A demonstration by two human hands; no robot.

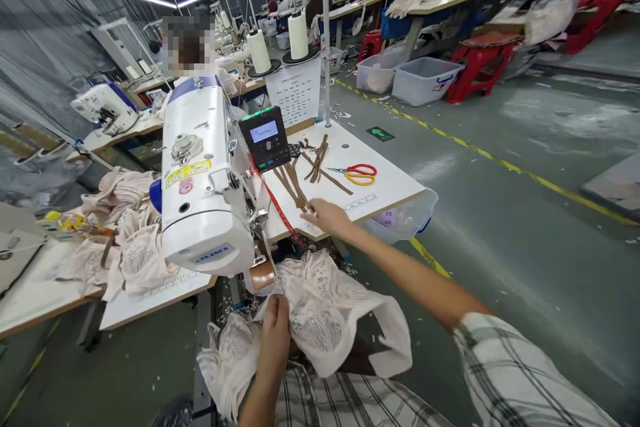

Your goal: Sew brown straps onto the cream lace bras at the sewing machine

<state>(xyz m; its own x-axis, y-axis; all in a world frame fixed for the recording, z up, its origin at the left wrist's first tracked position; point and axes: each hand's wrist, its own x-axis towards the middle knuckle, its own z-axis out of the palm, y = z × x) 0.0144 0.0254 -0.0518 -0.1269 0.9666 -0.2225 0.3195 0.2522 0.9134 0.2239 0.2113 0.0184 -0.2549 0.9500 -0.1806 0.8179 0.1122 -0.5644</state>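
My left hand (275,333) rests on a crumpled white printed cloth bag (330,310) in my lap, fingers closed on a fold of it. My right hand (325,215) reaches out over the white table (395,180), fingers pinched at the near end of several brown straps (300,180) lying there. A white sewing machine (200,180) stands between the two hands, its needle end just above the bag. Red and yellow scissors (359,173) lie beyond the right hand.
A black control panel (267,137) sits on the machine's side, with thread cones (299,35) and a paper note behind. A pile of cloth bags (125,227) lies left of the machine. Clear bins (423,80) and red stools stand across the aisle. Another person sits behind.
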